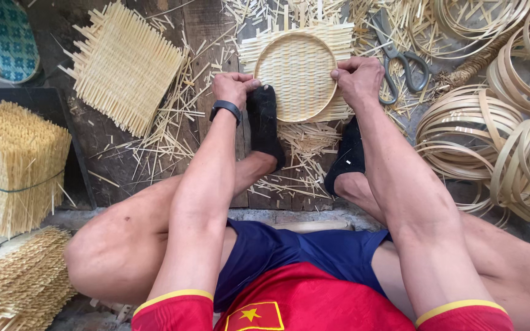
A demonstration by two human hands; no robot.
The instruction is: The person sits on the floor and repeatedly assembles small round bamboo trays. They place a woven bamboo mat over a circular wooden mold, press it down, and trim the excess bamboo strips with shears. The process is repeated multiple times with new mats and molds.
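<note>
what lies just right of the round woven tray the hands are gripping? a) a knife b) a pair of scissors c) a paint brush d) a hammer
b: a pair of scissors with grey handles lies on the bamboo scraps just beyond the right hand, which grips the round woven tray opposite the left hand.

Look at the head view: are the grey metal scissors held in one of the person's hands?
No, the grey metal scissors lie on the floor beside the right hand, which grips the round woven bamboo tray.
</note>
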